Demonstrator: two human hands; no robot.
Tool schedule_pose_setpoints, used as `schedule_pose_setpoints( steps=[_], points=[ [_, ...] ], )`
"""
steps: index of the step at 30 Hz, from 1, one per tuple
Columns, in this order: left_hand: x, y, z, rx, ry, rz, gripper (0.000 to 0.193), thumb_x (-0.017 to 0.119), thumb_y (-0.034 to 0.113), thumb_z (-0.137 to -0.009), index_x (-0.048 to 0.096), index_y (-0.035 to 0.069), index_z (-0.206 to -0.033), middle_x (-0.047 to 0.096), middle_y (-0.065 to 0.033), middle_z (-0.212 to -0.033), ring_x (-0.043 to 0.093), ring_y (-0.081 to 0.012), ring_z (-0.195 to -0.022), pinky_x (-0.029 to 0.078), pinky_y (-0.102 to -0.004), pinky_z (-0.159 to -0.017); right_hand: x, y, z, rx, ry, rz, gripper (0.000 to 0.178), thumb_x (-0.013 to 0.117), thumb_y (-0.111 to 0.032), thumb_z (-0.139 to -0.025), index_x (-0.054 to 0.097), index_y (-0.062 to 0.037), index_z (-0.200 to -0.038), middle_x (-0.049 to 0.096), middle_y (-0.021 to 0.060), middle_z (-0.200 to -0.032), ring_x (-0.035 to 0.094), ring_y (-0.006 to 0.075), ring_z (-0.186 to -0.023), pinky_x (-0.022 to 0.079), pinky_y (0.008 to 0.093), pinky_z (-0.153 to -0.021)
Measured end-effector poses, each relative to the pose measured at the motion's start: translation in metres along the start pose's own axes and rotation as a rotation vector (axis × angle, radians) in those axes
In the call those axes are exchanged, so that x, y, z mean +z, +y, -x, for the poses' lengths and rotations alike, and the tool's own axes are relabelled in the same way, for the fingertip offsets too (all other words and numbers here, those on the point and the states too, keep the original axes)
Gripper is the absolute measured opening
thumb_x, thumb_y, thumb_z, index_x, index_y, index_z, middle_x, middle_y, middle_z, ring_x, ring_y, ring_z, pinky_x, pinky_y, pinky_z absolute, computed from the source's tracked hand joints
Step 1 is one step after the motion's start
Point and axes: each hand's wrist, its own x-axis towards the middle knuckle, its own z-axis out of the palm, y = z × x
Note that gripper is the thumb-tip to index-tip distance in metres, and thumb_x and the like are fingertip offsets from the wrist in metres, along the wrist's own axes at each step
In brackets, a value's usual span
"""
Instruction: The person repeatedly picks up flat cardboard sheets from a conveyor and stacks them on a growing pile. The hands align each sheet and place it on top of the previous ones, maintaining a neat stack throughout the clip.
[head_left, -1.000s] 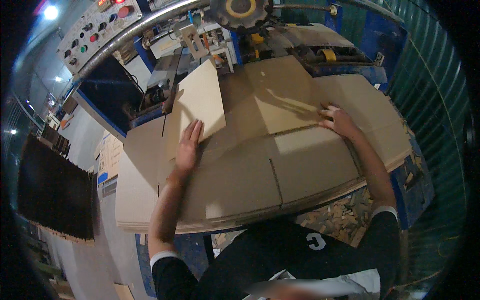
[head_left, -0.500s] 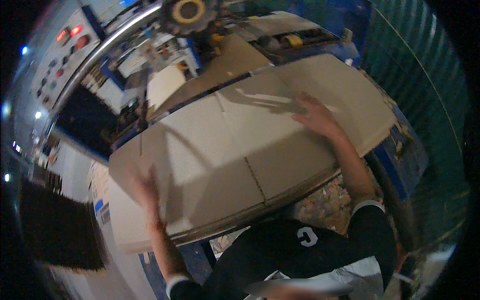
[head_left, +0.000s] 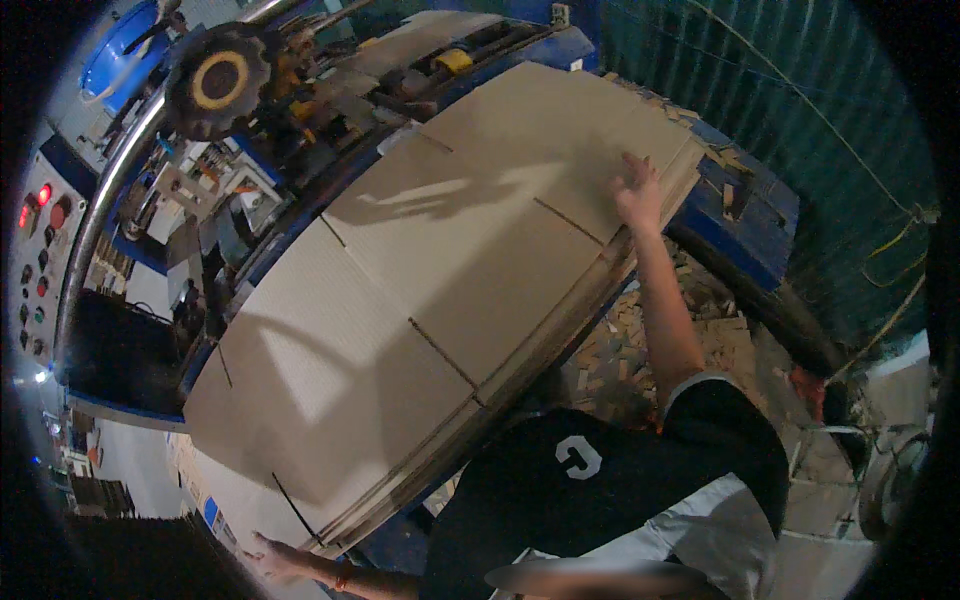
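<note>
A wide brown cardboard sheet [head_left: 370,290] with several cut slots lies flat in front of me, and layered edges below it show more sheets. My right hand [head_left: 637,192] is over its far right end, beside the edge, fingers spread; whether it touches the board I cannot tell. At the near left corner, just off the board's edge, is my left hand [head_left: 277,556], open, its thumb raised, and the lower fingers are partly hidden in the dim rim of the picture. Neither hand grips anything that I can see.
Beyond the board stands a machine with a dark toothed wheel [head_left: 220,82], a curved metal rail [head_left: 115,165] and a control panel [head_left: 40,265] with lit red lights. A blue metal frame [head_left: 745,215] is at right. Cardboard scraps [head_left: 610,335] lie beneath. A green corrugated wall [head_left: 800,120] rises behind.
My view has turned, so the board slants more steeply. My right hand has shifted to the board's right end; my left hand has moved from over its left part to the near left corner.
</note>
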Motion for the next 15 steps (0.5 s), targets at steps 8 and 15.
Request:
schedule_pose_setpoints(
  steps=[8,15],
  points=[
    [-0.033,-0.030,-0.062,-0.112,0.075,1.386,0.042,0.053,0.018,-0.087,0.045,-0.010,-0.118,0.050,-0.0228,-0.119,0.049,-0.0336,-0.110,0.040,-0.0437,-0.095,0.011,0.028,-0.045,0.035,0.474,-0.936,0.038,0.061,-0.010,-0.080,0.050,0.0015,-0.114,0.056,0.0119,-0.110,0.055,0.0236,-0.098,0.047,0.0346,-0.078],
    [-0.008,-0.026,-0.058,-0.332,-0.368,1.243,0.035,0.057,0.016,-0.084,0.052,-0.005,-0.112,0.056,-0.0140,-0.110,0.054,-0.0253,-0.101,0.043,-0.0337,-0.090,-0.057,-0.019,-0.081,0.128,-0.102,-1.057,0.039,0.053,-0.004,-0.084,0.046,-0.0049,-0.122,0.055,0.0069,-0.115,0.054,0.0202,-0.100,0.045,0.0358,-0.084]
  ],
)
